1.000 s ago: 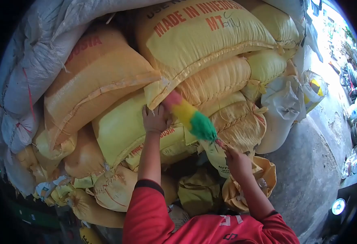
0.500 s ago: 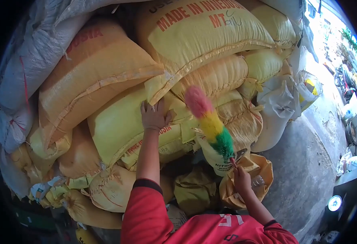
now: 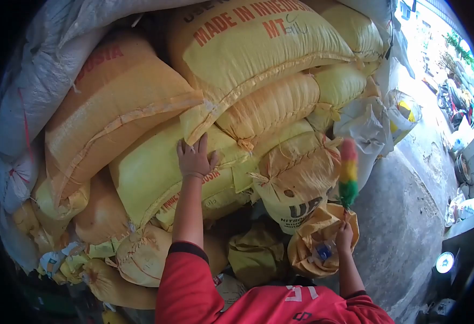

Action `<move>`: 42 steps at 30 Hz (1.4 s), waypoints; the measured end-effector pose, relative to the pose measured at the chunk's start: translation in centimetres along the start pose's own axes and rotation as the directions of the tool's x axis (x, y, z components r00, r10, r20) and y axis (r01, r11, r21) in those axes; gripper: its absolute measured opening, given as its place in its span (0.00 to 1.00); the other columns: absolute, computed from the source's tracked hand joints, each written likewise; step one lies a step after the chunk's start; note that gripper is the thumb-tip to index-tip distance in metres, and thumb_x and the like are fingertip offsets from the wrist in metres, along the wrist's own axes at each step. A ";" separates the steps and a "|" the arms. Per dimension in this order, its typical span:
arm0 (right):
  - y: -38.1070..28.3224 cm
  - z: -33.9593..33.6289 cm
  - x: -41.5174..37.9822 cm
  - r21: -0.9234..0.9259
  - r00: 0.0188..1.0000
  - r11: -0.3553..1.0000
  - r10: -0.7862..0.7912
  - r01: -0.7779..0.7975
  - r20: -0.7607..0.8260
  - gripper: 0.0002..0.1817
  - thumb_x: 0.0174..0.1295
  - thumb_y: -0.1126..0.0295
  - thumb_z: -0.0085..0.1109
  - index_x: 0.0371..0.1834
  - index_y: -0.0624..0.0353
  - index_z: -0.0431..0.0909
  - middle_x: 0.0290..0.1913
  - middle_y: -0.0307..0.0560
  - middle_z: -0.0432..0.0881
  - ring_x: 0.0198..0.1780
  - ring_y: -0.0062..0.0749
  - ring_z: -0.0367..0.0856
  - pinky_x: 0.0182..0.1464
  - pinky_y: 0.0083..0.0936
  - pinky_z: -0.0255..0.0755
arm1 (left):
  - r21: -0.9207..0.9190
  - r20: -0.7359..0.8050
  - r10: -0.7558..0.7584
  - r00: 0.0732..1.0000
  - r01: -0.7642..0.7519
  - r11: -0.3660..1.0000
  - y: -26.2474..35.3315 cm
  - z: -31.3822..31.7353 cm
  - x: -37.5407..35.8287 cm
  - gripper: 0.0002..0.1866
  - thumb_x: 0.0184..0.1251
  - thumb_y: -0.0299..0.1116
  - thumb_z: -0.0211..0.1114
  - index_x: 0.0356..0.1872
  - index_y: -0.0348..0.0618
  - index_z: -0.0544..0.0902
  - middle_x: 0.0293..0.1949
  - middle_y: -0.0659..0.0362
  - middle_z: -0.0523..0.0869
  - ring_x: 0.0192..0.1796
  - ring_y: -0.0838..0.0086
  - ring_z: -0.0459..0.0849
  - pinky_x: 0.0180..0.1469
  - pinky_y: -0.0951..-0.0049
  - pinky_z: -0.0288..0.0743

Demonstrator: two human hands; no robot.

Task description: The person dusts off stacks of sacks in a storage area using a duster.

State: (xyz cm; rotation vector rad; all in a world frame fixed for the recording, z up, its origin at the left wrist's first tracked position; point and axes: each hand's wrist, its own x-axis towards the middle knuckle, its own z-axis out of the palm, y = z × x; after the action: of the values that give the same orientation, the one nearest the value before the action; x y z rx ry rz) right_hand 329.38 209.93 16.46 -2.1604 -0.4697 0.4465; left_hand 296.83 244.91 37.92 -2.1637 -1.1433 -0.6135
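The right hand's point(image 3: 344, 237) grip clasps the duster point(image 3: 349, 175) near a bag's point(image 3: 304, 249) edge. The left hand point(image 3: 196, 161), grip released, lies spread on a sack point(image 3: 146, 166).

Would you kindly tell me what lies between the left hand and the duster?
In the head view, between the left hand and the duster lie part of a yellow sack and, nearer the duster, a tan sack.

One left hand point(image 3: 196, 161) and one right hand point(image 3: 345, 237) make two. There is one duster point(image 3: 349, 171) with three colours, one open bag point(image 3: 303, 245) on the near right, and more than ten sacks point(image 3: 264, 51), of which at least three are red-lettered.
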 end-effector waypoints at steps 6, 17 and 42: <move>-8.9 1.5 -2.7 0.015 0.882 0.903 -0.422 0.429 0.211 0.12 0.60 0.64 0.47 0.40 0.57 0.76 0.33 0.54 0.79 0.39 0.49 0.77 0.39 0.36 0.69 | -0.020 0.028 -0.012 1.000 0.012 1.000 0.2 -0.3 0.2 0.30 0.54 0.53 0.50 0.57 0.48 0.68 0.53 0.59 0.73 0.55 0.60 0.70 0.63 0.49 0.49; -11.2 3.0 15.5 0.299 0.989 0.954 -0.043 -0.002 0.144 0.18 0.63 0.57 0.45 0.34 0.60 0.77 0.19 0.39 0.70 0.22 0.23 0.67 0.27 0.23 0.64 | 0.022 -0.042 0.030 0.999 -0.029 0.999 0.2 0.1 -0.1 0.29 0.52 0.51 0.51 0.55 0.49 0.68 0.59 0.62 0.68 0.60 0.68 0.65 0.57 0.54 0.54; -11.3 -8.1 14.7 -0.374 0.923 0.864 -0.381 0.338 -0.047 0.18 0.62 0.56 0.41 0.33 0.59 0.74 0.30 0.61 0.77 0.36 0.58 0.75 0.37 0.46 0.67 | -0.513 -0.084 0.230 0.969 -0.240 0.824 10.6 -1.8 3.7 0.19 0.55 0.39 0.57 0.47 0.43 0.72 0.56 0.51 0.69 0.62 0.55 0.62 0.60 0.50 0.53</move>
State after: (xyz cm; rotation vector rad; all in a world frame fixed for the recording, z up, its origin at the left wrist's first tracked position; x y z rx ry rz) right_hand 343.96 217.84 28.04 -2.3563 -0.9282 0.0166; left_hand 307.51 241.12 38.43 -2.6952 -0.7268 -0.9082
